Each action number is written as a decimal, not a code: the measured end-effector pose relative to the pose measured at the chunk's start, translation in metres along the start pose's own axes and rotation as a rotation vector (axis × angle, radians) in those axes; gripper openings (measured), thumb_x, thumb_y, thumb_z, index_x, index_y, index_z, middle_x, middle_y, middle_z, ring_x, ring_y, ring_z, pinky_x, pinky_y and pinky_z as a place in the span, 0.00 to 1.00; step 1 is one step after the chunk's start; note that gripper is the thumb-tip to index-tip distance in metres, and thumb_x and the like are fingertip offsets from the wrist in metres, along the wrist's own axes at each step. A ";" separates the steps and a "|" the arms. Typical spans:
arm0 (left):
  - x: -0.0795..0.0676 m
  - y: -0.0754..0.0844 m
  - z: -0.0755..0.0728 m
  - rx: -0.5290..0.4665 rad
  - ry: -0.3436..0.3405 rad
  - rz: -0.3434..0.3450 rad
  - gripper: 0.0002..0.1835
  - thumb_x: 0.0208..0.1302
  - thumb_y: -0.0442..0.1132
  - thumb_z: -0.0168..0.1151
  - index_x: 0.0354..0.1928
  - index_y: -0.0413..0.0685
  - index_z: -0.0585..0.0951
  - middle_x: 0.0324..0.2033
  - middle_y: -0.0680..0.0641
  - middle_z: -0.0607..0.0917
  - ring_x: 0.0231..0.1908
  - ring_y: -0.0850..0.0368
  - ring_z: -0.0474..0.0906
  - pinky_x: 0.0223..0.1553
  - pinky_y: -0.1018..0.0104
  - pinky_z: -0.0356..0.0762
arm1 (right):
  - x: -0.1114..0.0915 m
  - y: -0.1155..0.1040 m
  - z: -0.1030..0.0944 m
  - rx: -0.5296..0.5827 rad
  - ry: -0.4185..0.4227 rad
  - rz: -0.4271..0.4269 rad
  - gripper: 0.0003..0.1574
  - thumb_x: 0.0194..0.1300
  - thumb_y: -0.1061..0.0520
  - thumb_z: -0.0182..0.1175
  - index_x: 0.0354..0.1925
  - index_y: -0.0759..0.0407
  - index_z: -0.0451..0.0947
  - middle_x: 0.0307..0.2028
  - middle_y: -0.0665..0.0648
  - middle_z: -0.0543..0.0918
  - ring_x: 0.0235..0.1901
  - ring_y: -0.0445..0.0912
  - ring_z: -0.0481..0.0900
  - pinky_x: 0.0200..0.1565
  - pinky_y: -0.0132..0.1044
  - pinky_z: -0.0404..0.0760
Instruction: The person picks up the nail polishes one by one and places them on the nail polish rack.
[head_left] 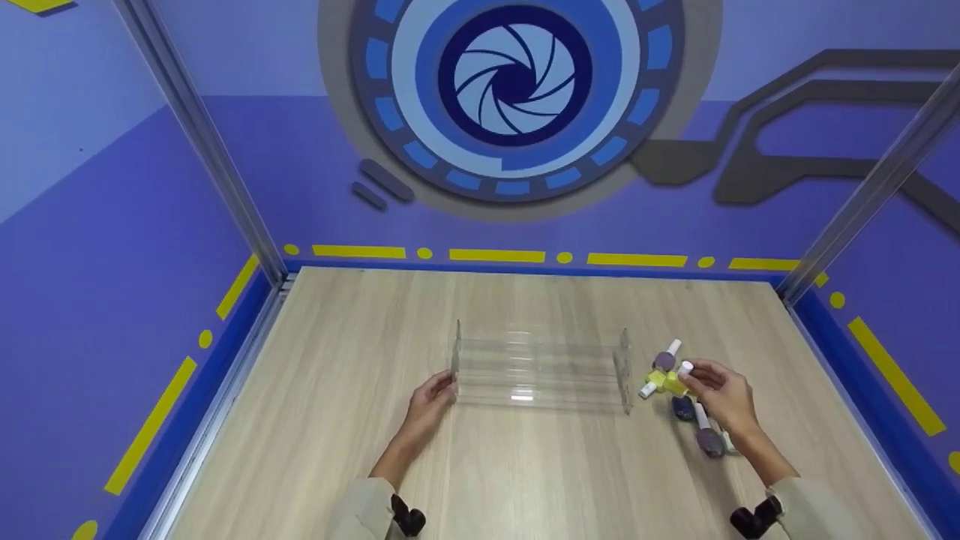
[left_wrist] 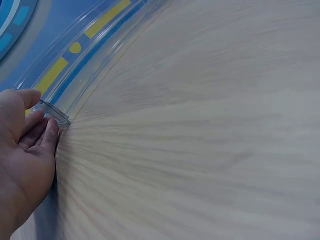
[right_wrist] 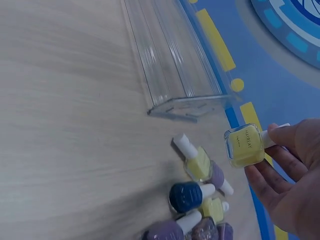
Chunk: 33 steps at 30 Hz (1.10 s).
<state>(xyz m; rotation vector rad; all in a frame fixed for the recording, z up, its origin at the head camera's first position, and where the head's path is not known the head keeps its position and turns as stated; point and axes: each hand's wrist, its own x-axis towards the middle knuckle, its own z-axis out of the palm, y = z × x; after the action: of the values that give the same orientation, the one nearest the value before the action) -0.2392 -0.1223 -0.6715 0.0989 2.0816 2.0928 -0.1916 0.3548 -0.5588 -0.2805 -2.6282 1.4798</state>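
Note:
A clear tiered display rack (head_left: 536, 375) stands on the table. My left hand (head_left: 431, 405) grips its left end panel; in the left wrist view, the thumb and fingers close round the panel's edge (left_wrist: 54, 114). To the right of the rack, my right hand (head_left: 724, 397) pinches a yellow nail polish bottle (right_wrist: 246, 145) by its white cap, holding it up off the table. Beneath that hand lie several more bottles: another yellow nail polish (right_wrist: 199, 165), a dark blue nail polish (right_wrist: 185, 196) and a purple nail polish (right_wrist: 164, 231), tipped on their sides.
The wooden tabletop (head_left: 360, 322) is bounded by a blue printed back wall (head_left: 247, 172) and side walls. Metal frame posts (head_left: 202, 135) rise at the back corners. Other nail polish bottles (right_wrist: 205, 230) are bunched close together at the right.

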 end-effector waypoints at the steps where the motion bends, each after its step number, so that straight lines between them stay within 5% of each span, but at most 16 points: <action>1: 0.000 0.000 0.000 -0.003 0.002 -0.006 0.28 0.79 0.42 0.54 0.73 0.36 0.66 0.71 0.34 0.71 0.73 0.39 0.67 0.73 0.54 0.72 | 0.000 -0.002 0.002 0.000 -0.006 -0.001 0.25 0.72 0.55 0.64 0.60 0.70 0.77 0.50 0.63 0.87 0.38 0.25 0.79 0.40 0.21 0.83; 20: -0.003 0.001 0.001 0.018 -0.007 0.029 0.28 0.80 0.44 0.53 0.74 0.37 0.65 0.71 0.34 0.71 0.72 0.39 0.68 0.72 0.54 0.73 | 0.014 -0.026 0.045 0.104 -0.015 -0.070 0.20 0.70 0.62 0.65 0.56 0.72 0.80 0.48 0.69 0.87 0.37 0.25 0.80 0.40 0.17 0.80; 28: 0.000 -0.001 0.000 0.006 -0.005 0.026 0.28 0.80 0.42 0.52 0.74 0.33 0.64 0.71 0.33 0.71 0.72 0.39 0.67 0.67 0.65 0.76 | 0.021 -0.037 0.060 0.135 -0.032 -0.057 0.19 0.70 0.62 0.65 0.55 0.72 0.80 0.48 0.68 0.88 0.37 0.27 0.81 0.40 0.19 0.80; 33: -0.001 0.000 0.001 0.020 0.005 0.015 0.28 0.79 0.42 0.53 0.73 0.36 0.66 0.71 0.34 0.72 0.72 0.40 0.68 0.70 0.58 0.74 | 0.024 -0.045 0.068 0.125 -0.056 -0.064 0.19 0.70 0.62 0.65 0.55 0.73 0.79 0.47 0.67 0.88 0.36 0.27 0.80 0.40 0.18 0.79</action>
<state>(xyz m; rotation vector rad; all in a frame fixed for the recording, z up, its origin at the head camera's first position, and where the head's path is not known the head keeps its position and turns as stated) -0.2383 -0.1211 -0.6713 0.1127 2.1118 2.0827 -0.2330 0.2803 -0.5557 -0.1431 -2.5470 1.6451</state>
